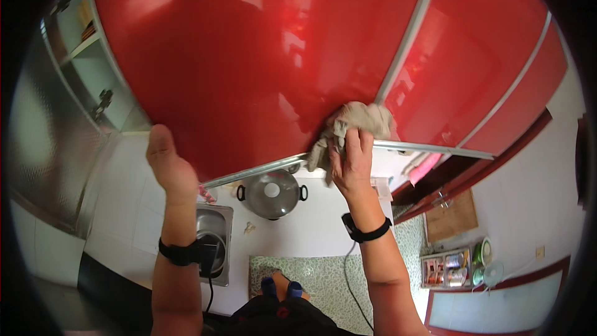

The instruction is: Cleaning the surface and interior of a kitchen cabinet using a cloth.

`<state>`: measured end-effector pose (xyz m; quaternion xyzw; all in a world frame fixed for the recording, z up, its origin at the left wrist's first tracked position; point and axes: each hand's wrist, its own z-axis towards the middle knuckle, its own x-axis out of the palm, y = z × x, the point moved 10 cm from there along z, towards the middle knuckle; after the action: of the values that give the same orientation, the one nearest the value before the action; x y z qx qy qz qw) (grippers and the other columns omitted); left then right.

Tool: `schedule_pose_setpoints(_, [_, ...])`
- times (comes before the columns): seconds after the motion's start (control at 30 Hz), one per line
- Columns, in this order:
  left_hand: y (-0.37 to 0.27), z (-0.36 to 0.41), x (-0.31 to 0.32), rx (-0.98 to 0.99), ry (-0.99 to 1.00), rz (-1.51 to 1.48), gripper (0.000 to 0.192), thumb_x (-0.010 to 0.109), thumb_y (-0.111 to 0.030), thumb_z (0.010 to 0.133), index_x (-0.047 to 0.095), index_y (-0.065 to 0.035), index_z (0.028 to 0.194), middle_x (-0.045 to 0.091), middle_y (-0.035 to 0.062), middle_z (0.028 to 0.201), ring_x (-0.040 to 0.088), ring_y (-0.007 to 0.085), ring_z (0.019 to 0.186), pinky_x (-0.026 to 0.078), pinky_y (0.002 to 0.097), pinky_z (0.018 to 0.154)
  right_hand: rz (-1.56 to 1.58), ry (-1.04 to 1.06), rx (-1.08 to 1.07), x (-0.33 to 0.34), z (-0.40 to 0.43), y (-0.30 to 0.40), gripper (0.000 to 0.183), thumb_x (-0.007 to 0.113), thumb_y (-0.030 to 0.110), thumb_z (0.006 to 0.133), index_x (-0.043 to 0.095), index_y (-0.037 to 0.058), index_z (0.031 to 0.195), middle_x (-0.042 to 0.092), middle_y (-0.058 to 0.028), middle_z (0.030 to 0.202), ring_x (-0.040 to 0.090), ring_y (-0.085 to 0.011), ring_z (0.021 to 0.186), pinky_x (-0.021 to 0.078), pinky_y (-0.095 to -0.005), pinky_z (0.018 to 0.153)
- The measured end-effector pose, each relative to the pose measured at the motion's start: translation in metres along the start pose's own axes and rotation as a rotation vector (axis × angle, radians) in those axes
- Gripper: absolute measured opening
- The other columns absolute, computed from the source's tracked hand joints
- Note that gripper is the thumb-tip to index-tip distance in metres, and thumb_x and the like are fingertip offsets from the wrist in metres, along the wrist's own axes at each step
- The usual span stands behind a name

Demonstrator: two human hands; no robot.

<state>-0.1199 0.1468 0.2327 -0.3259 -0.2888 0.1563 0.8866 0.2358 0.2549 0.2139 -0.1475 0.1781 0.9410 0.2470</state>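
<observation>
A glossy red cabinet door [242, 65] with a metal edge trim fills the upper middle of the head view. My right hand [353, 161] grips a crumpled grey-beige cloth [361, 119], which lies against the door's lower right corner, by the vertical trim between two red doors. At the lower left corner of the same door is my left hand [172, 161], its thumb side at the door's edge; its fingers are mostly hidden behind the panel, so their hold cannot be made out. Each wrist wears a black strap with a cable near it.
Below the cabinet, a lidded pan [272, 194] with two black handles stands on the white counter [298, 238], right of a steel sink [229, 242]. Open shelves [84, 49] show at left. A rack of cans and jars [446, 269] stands at lower right, near a small fan [493, 273].
</observation>
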Motion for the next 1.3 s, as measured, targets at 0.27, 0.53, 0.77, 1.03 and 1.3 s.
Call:
schedule_pose_setpoints(0.27, [-0.038, -0.008, 0.033, 0.074, 0.092, 0.023, 0.042, 0.045, -0.031, 0.108, 0.062, 0.0057, 0.120, 0.066, 0.0104, 0.122, 0.058, 0.0163, 0.111, 0.043, 0.0308, 0.102, 0.208, 0.040, 0.344, 0.063, -0.033, -0.029, 0.039, 0.057, 0.011, 0.090, 0.057, -0.0025, 0.127, 0.061, -0.0260, 0.116, 0.059, -0.0440, 0.099, 0.0430, -0.0576, 0.097])
schedule_pose_setpoints(0.53, [-0.023, 0.001, 0.030, -0.030, 0.163, -0.075, 0.048, 0.044, -0.035, 0.109, 0.059, 0.0051, 0.130, 0.062, 0.0093, 0.129, 0.057, 0.0170, 0.117, 0.042, 0.0324, 0.105, 0.693, 0.137, 0.218, 0.120, -0.035, 0.064, 0.013, 0.057, 0.023, 0.096, 0.062, 0.0111, 0.099, 0.061, -0.0094, 0.097, 0.059, -0.0290, 0.094, 0.0486, -0.0436, 0.088])
schedule_pose_setpoints(0.77, [-0.038, 0.001, 0.043, -0.020, 0.110, -0.053, 0.048, 0.049, -0.040, 0.108, 0.064, 0.0021, 0.126, 0.067, 0.0013, 0.113, 0.056, 0.0093, 0.103, 0.042, 0.0248, 0.096, -0.064, 0.103, -0.181, 0.118, -0.036, 0.147, 0.042, 0.054, 0.011, 0.090, 0.059, 0.0011, 0.131, 0.061, -0.0193, 0.129, 0.059, -0.0370, 0.110, 0.0445, -0.0535, 0.099])
schedule_pose_setpoints(1.03, [-0.022, -0.001, 0.041, -0.030, 0.124, -0.044, 0.048, 0.051, -0.040, 0.107, 0.064, 0.0021, 0.127, 0.069, 0.0034, 0.118, 0.058, 0.0121, 0.105, 0.044, 0.0282, 0.095, 0.896, -0.222, 0.564, 0.106, -0.065, -0.020, 0.042, 0.050, 0.025, 0.102, 0.045, 0.0056, 0.139, 0.056, -0.0105, 0.129, 0.054, -0.0234, 0.115, 0.0458, -0.0391, 0.101])
schedule_pose_setpoints(1.3, [-0.032, -0.008, 0.034, -0.015, 0.152, -0.035, 0.042, 0.049, -0.032, 0.108, 0.065, 0.0028, 0.124, 0.069, 0.0049, 0.115, 0.057, 0.0122, 0.101, 0.044, 0.0274, 0.093, 0.493, -0.217, 0.390, 0.061, -0.013, 0.022, 0.039, 0.054, 0.009, 0.092, 0.052, -0.0062, 0.128, 0.050, -0.0302, 0.128, 0.048, -0.0466, 0.119, 0.0364, -0.0557, 0.107])
